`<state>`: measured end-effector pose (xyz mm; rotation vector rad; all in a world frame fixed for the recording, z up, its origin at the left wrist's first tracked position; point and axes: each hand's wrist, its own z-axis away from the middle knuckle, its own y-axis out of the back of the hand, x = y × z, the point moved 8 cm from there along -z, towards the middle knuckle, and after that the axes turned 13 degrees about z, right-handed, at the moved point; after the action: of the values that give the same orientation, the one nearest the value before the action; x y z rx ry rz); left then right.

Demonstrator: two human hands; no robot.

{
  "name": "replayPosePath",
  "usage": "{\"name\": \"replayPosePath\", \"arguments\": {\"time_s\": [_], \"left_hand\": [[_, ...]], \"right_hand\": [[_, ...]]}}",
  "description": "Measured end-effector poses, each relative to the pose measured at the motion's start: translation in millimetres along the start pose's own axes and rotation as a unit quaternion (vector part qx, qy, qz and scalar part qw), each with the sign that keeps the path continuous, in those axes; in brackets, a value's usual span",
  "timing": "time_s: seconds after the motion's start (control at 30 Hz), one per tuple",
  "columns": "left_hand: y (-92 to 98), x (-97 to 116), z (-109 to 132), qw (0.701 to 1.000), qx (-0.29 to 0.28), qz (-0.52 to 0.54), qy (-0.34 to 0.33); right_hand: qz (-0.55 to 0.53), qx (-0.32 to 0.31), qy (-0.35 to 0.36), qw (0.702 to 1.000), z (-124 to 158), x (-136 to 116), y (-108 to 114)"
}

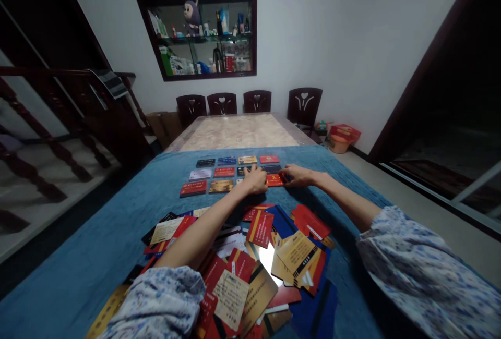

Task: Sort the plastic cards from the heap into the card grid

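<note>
Both my arms reach forward over a blue cloth (117,234). My left hand (255,179) is curled closed over the laid-out rows of cards (224,173), beside a red card (274,180). My right hand (297,174) rests with fingers pressed on that red card's right edge. The rows hold red, blue, gold and dark cards side by side. A loose heap of several cards (250,271) lies near me under my forearms. What my left hand holds, if anything, is hidden.
Beyond the cloth lies a marble-patterned table top (238,131) with several dark chairs (304,103) behind it. A wall niche (203,31) holds bottles and a plush toy. A wooden stair railing (58,120) stands at the left. A red basket (342,137) sits on the floor at the right.
</note>
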<state>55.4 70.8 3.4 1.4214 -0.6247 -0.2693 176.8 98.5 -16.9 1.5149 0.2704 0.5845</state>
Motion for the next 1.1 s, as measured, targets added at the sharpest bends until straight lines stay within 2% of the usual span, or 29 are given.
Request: {"name": "replayPosePath", "arguments": {"time_s": [0.43,0.77,1.1], "left_hand": [[-7.3,-3,-8,1.0,-0.019,-0.001,0.005],[-8.7,-1,-5,1.0,-0.001,0.009,0.004],[-1.8,7,9,0.998,0.043,-0.024,-0.048]], "right_hand": [[-0.003,-0.015,-0.01,1.0,-4,-4,2],[0.012,-0.026,0.001,1.0,-7,-7,2],[0.013,-0.022,-0.011,1.0,-5,-4,-3]]}}
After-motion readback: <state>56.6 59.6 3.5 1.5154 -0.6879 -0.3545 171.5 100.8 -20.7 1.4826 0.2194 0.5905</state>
